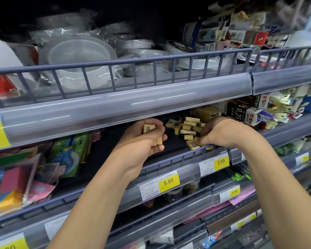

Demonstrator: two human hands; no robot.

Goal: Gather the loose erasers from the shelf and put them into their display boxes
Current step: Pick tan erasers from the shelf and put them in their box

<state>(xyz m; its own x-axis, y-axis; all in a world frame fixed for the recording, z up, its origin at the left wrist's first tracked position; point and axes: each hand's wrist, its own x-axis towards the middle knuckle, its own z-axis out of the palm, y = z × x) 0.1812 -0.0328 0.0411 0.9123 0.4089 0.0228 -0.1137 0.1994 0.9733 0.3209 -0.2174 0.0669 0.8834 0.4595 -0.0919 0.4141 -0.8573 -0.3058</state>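
A heap of loose tan erasers (pixel 186 126) lies on the dark middle shelf (pixel 115 141), just under the upper shelf's clear price rail. My left hand (pixel 144 137) is cupped palm-up to the left of the heap and holds several erasers (pixel 152 133). My right hand (pixel 217 133) reaches in from the right and pinches one eraser (pixel 197 139) at the heap's front edge. Another eraser with a barcode (pixel 193 145) lies beside my right fingers against the shelf's low rail. Yellow display boxes (pixel 204 112) stand behind the heap, partly hidden.
The upper shelf's rail (pixel 126 106) overhangs the heap closely. Packaged stationery (pixel 269 110) crowds the shelf to the right, and coloured packets (pixel 68 155) stand to the left. Price tags (pixel 159 185) line the shelf's front edge. Tape rolls (pixel 79 58) fill the top shelf.
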